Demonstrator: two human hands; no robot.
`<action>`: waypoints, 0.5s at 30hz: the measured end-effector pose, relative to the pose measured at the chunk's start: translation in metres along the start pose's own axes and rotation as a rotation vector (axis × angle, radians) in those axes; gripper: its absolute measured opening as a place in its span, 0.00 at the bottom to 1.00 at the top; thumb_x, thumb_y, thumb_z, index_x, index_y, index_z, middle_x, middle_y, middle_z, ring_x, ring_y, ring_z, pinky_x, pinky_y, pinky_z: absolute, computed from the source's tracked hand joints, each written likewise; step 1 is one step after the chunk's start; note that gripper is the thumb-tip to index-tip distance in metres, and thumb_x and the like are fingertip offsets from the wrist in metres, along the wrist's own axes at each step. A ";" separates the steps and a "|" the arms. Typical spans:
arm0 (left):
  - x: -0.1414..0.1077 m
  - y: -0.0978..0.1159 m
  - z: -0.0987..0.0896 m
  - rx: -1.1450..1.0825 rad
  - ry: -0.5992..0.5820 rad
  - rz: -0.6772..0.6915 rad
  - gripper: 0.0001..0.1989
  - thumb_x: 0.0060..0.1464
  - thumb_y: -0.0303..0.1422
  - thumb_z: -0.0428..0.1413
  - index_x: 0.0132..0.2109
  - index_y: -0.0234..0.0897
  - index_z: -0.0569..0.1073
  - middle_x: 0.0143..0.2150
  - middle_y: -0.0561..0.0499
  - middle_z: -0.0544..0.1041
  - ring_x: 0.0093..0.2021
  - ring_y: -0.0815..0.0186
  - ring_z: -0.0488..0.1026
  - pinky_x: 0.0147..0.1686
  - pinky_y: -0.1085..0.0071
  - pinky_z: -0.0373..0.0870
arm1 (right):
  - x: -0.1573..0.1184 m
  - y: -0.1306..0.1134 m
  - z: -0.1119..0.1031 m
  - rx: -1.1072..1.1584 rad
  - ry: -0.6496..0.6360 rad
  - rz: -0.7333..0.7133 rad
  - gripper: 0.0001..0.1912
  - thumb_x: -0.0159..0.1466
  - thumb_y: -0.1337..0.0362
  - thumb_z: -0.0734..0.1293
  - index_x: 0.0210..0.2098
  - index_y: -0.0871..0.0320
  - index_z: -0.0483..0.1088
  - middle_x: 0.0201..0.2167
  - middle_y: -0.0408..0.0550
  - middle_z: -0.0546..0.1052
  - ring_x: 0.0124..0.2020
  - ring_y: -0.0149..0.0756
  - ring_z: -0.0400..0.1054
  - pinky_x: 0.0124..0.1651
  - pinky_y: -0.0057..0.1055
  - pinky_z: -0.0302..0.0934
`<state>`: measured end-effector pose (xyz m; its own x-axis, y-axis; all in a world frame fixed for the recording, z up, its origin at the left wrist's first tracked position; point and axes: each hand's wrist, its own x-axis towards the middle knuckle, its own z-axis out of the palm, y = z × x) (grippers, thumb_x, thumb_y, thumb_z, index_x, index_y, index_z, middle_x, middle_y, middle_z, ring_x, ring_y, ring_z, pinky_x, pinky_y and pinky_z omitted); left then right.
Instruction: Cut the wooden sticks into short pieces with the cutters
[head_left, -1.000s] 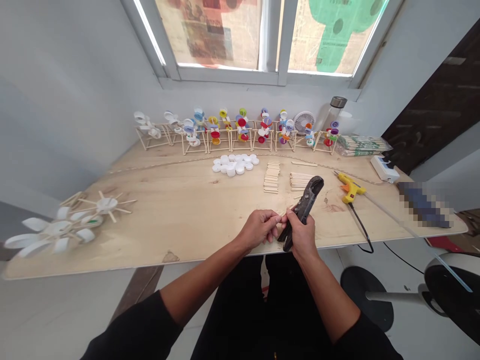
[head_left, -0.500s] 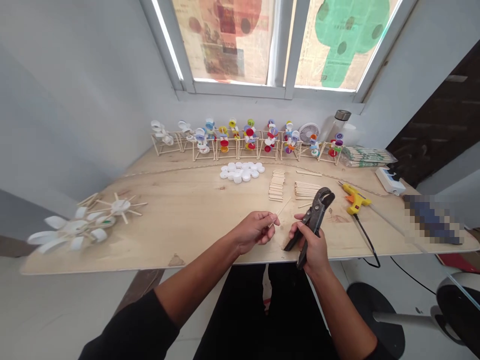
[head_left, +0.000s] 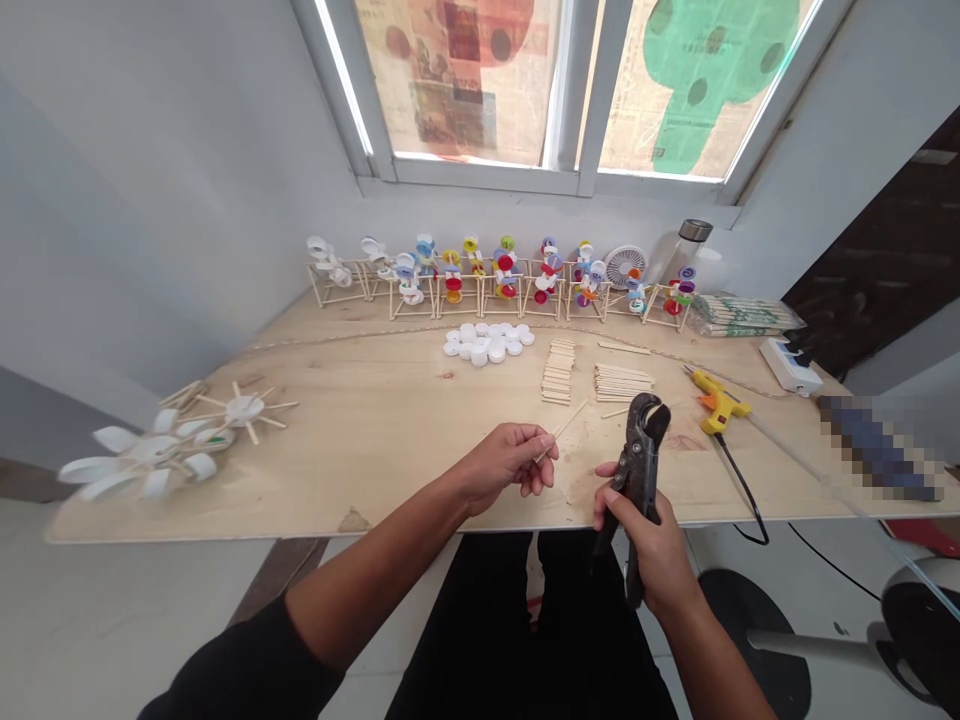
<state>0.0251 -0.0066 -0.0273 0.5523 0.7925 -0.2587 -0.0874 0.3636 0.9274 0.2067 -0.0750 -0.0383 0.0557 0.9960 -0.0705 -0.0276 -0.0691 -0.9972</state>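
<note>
Between thumb and fingers, my left hand (head_left: 517,462) pinches a thin wooden stick (head_left: 574,418) that points up and to the right. My right hand (head_left: 645,530) is wrapped round the handles of a black cutter (head_left: 639,450), its curved jaw facing away from me near the front edge. The two hands are apart. Beyond them lie a column of short sticks (head_left: 558,372) and a pile of longer sticks (head_left: 622,382). White bottle caps (head_left: 487,343) are grouped left of the short sticks.
Stick frames with coloured caps (head_left: 506,285) line the back of the wooden table (head_left: 360,430). White cap wheels (head_left: 244,410) lie at the left. To the right are a yellow glue gun (head_left: 721,400), a power strip (head_left: 790,366), bagged sticks (head_left: 742,315) and a bottle (head_left: 686,250).
My right hand has moved right and towards me with the cutter, which is now more upright. My left hand has barely moved and still holds the stick.
</note>
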 end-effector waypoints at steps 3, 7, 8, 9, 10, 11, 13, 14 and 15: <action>-0.004 0.003 0.001 0.043 -0.005 0.013 0.13 0.53 0.40 0.51 0.31 0.33 0.67 0.19 0.53 0.71 0.16 0.76 0.63 0.17 0.79 0.55 | -0.004 -0.002 -0.003 -0.166 -0.051 -0.002 0.12 0.58 0.57 0.63 0.37 0.59 0.66 0.20 0.41 0.69 0.25 0.33 0.64 0.33 0.29 0.57; -0.012 0.010 0.003 0.126 0.011 0.060 0.12 0.54 0.39 0.50 0.31 0.33 0.66 0.17 0.55 0.69 0.15 0.76 0.62 0.17 0.79 0.54 | -0.011 -0.001 -0.004 -0.292 -0.119 0.083 0.13 0.59 0.58 0.61 0.41 0.59 0.64 0.21 0.39 0.67 0.24 0.32 0.64 0.31 0.29 0.58; -0.013 0.012 0.004 0.149 0.018 0.075 0.12 0.54 0.39 0.49 0.31 0.33 0.66 0.17 0.56 0.69 0.15 0.76 0.61 0.16 0.79 0.54 | -0.012 0.000 -0.004 -0.311 -0.131 0.093 0.14 0.59 0.58 0.61 0.41 0.58 0.64 0.22 0.39 0.67 0.24 0.32 0.64 0.32 0.29 0.58; -0.015 0.014 0.005 0.175 0.027 0.091 0.12 0.54 0.39 0.49 0.31 0.33 0.66 0.17 0.56 0.68 0.15 0.76 0.61 0.16 0.79 0.53 | -0.014 0.001 -0.004 -0.327 -0.141 0.100 0.14 0.59 0.58 0.60 0.41 0.58 0.63 0.22 0.39 0.67 0.25 0.32 0.64 0.32 0.29 0.58; -0.016 0.016 0.006 0.202 0.037 0.106 0.12 0.54 0.39 0.49 0.31 0.33 0.66 0.16 0.56 0.68 0.14 0.76 0.60 0.16 0.79 0.53 | -0.015 0.003 -0.003 -0.343 -0.151 0.108 0.14 0.59 0.58 0.60 0.41 0.58 0.63 0.22 0.39 0.67 0.25 0.32 0.64 0.32 0.29 0.58; -0.018 0.017 0.007 0.232 0.046 0.121 0.12 0.54 0.38 0.49 0.30 0.33 0.66 0.16 0.57 0.67 0.14 0.76 0.60 0.16 0.79 0.53 | -0.016 0.004 -0.002 -0.361 -0.162 0.116 0.14 0.59 0.58 0.60 0.42 0.58 0.63 0.23 0.39 0.66 0.25 0.32 0.64 0.33 0.29 0.58; -0.020 0.020 0.009 0.299 0.054 0.145 0.11 0.54 0.37 0.49 0.30 0.33 0.66 0.15 0.57 0.67 0.14 0.76 0.59 0.16 0.79 0.53 | -0.018 0.006 -0.001 -0.405 -0.176 0.129 0.14 0.59 0.59 0.60 0.42 0.57 0.63 0.23 0.39 0.66 0.26 0.33 0.64 0.33 0.29 0.58; -0.021 0.020 0.010 0.337 0.051 0.153 0.11 0.54 0.37 0.49 0.29 0.33 0.66 0.15 0.57 0.67 0.14 0.76 0.59 0.17 0.79 0.53 | -0.019 0.006 0.000 -0.427 -0.181 0.132 0.13 0.58 0.59 0.60 0.42 0.57 0.63 0.23 0.39 0.66 0.26 0.33 0.64 0.33 0.29 0.58; -0.022 0.021 0.011 0.377 0.045 0.158 0.11 0.54 0.36 0.48 0.29 0.33 0.66 0.15 0.57 0.66 0.15 0.76 0.59 0.17 0.79 0.54 | -0.019 0.007 0.001 -0.443 -0.188 0.131 0.13 0.58 0.59 0.60 0.42 0.57 0.63 0.24 0.39 0.67 0.27 0.33 0.64 0.33 0.29 0.58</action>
<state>0.0207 -0.0219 0.0010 0.5191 0.8477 -0.1091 0.1460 0.0378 0.9886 0.2048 -0.0945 -0.0436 -0.1022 0.9676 -0.2310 0.4068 -0.1712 -0.8973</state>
